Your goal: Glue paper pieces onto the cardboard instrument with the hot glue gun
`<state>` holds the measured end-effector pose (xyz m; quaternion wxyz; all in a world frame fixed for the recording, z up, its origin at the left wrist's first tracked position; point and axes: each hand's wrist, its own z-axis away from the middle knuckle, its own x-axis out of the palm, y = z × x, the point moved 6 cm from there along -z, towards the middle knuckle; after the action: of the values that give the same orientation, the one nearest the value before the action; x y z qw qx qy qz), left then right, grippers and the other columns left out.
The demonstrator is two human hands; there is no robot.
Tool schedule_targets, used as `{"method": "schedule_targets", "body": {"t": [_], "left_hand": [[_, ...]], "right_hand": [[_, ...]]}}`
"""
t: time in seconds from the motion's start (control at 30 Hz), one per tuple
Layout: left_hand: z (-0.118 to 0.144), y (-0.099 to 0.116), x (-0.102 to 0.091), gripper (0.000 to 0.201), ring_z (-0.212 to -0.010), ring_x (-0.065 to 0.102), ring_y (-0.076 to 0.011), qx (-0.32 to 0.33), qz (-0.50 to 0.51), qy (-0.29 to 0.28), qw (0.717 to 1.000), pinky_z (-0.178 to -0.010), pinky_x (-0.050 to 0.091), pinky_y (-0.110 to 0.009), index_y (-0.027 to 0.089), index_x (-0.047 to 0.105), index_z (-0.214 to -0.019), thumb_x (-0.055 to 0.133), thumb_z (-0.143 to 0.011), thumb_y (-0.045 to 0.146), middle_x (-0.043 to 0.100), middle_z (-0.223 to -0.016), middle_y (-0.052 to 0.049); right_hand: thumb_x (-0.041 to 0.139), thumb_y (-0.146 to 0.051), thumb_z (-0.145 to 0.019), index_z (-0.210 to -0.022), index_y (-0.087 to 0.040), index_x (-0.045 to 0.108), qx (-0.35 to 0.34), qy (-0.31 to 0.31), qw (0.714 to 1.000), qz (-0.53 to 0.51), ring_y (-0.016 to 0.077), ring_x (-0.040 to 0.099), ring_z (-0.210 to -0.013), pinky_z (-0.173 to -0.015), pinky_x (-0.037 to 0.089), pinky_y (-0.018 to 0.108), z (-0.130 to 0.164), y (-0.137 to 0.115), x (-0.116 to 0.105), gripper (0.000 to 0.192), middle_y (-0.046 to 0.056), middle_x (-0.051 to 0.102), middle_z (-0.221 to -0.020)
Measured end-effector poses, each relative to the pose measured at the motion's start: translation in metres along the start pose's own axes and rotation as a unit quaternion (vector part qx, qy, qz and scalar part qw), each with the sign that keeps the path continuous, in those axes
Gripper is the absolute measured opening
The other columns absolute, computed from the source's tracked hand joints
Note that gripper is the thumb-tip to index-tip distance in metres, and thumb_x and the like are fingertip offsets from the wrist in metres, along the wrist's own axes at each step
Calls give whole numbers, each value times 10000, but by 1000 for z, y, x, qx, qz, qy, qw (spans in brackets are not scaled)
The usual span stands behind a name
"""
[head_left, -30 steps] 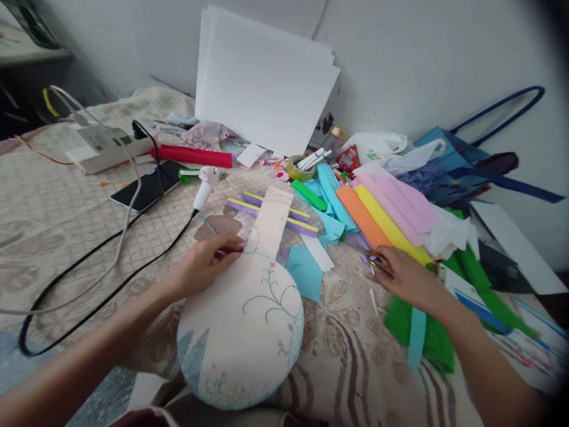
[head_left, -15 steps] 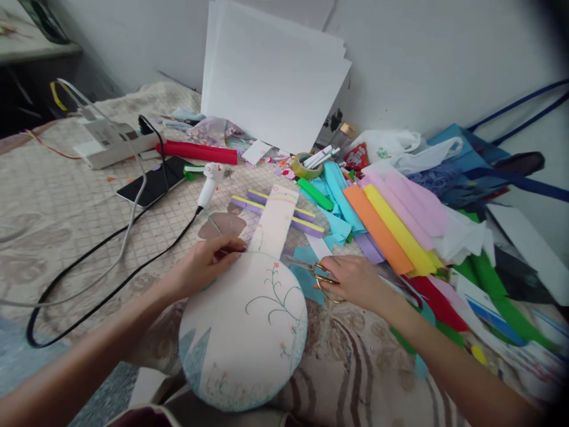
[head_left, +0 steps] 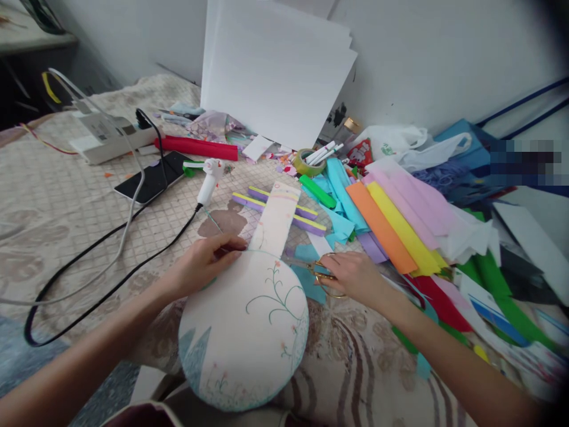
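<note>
Gold scissors (head_left: 326,274) gripped in right hand (head_left: 355,277) — left hand (head_left: 202,265) fingertips pinch the round paper fan (head_left: 244,332) steady, just beside the blades.

The fan (head_left: 242,332) lies near, centre. Scissors (head_left: 322,274) lie just right of it, paper strips (head_left: 400,219) farther right, phone (head_left: 151,184) far left, sheets (head_left: 275,65) seemingly against the far wall.
</note>
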<state>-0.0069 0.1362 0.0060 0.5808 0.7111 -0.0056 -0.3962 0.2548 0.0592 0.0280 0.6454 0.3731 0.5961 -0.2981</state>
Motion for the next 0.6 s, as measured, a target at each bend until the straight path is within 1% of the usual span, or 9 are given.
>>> {"method": "schedule_targets", "body": {"t": [0.2, 0.3, 0.43, 0.6], "left_hand": [[1, -1, 0, 275, -785, 630, -163, -2, -9, -4, 1000, -690, 504, -284, 223, 622, -1082, 484, -881, 350, 697, -999, -10], [0, -1, 1, 286, -766, 625, -160, -10, -14, -8, 1000, -689, 504, -291, 212, 621, -1088, 482, -880, 347, 697, -1005, -20], [0, 2, 0, 291, -768, 625, -164, -9, -15, -10, 1000, -695, 501, -301, 198, 626, -1079, 488, -873, 349, 698, -1002, -31], [0, 2, -1, 282, -780, 624, -164, -13, -12, -10, 1000, -695, 497, -298, 200, 622, -1079, 487, -870, 333, 696, -1008, -26]], "right_hand": [[556, -456, -876, -826, -188, 578, -10, 2, 1000, 20, 180, 580, -624, -551, 321, 298, 0, 2, 4, 274, 30, 623, -688], [545, -463, -881, -830, -181, 587, -16, 22, 999, 29, 175, 573, -630, -560, 315, 295, 0, 3, 4, 289, 32, 629, -700], [567, -441, -874, -839, -177, 597, -25, 56, 997, 56, 174, 570, -655, -611, 324, 293, -1, 3, 3, 268, 23, 618, -702], [528, -438, -898, -813, -178, 605, -32, 81, 994, 73, 174, 557, -669, -629, 311, 289, -2, 5, 4, 284, 27, 609, -686]]}}
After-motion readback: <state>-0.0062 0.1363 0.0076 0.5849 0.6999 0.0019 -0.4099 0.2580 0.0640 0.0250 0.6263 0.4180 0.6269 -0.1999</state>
